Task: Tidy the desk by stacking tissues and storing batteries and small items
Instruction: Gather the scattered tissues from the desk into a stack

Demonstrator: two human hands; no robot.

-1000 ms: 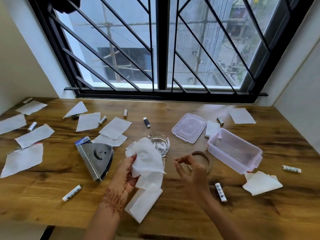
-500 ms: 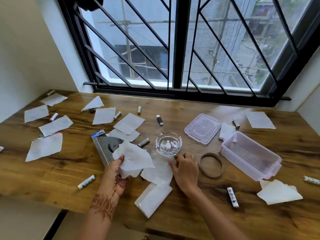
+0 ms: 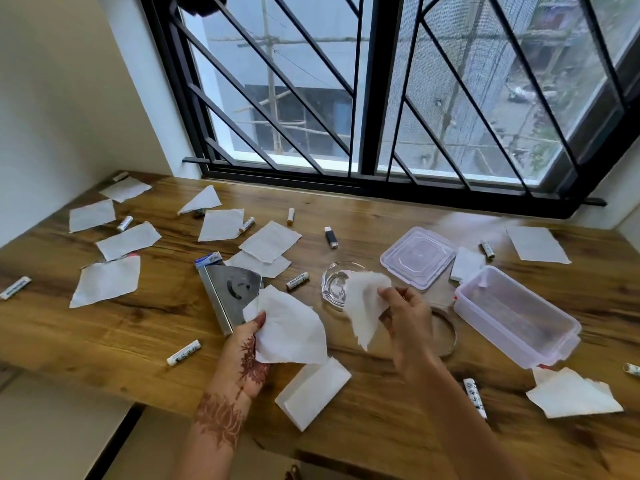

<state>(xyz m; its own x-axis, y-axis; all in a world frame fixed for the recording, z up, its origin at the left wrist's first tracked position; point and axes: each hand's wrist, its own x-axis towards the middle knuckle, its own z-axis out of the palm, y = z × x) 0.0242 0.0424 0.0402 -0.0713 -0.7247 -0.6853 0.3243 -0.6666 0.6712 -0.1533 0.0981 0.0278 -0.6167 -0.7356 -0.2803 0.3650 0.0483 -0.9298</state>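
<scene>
A barred window (image 3: pixel 381 98) backs my wooden desk (image 3: pixel 145 327), strewn with tissues and batteries. My left hand (image 3: pixel 247 355) has its grip pinched on one tissue (image 3: pixel 287 330); my right hand (image 3: pixel 408 323) pinches a second tissue (image 3: pixel 365 303) above the glass dish (image 3: pixel 334 282), probably to lay both together as a stack. The open storage box (image 3: pixel 516 313) waits at right, its lid (image 3: pixel 417 256) beside it.

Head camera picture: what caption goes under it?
Each hand, left and right, lifts a tissue above a cluttered desk.
</scene>
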